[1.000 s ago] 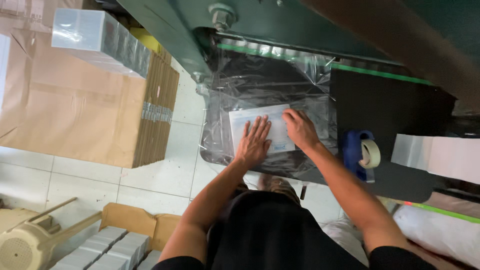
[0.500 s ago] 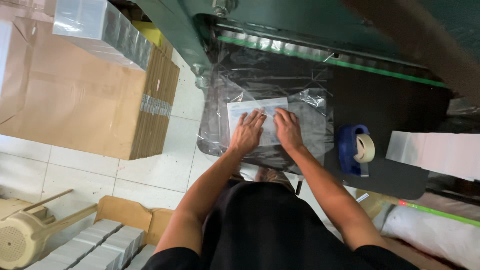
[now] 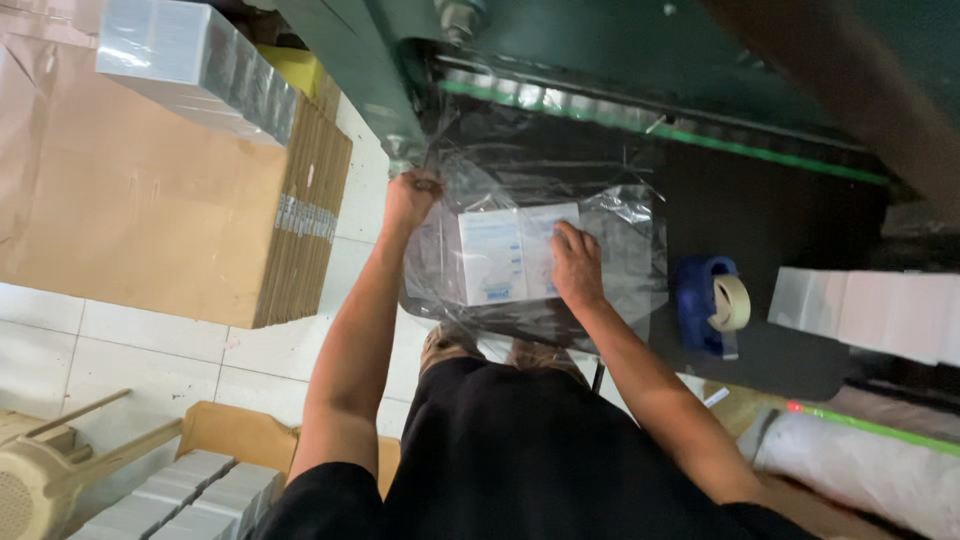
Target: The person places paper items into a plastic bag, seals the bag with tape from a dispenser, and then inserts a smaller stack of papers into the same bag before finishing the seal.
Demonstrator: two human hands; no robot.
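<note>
On the dark bench (image 3: pixel 780 340) below the green machine, the right hand (image 3: pixel 577 265) lies flat on the white box (image 3: pixel 505 255) inside clear film (image 3: pixel 630 250), while the left hand (image 3: pixel 410 198) pinches the film's near-left edge, just beside the box.

Left hand (image 3: pixel 410 200) grips plastic film (image 3: pixel 625 225); right hand (image 3: pixel 577 266) presses white box (image 3: pixel 500 255).
</note>
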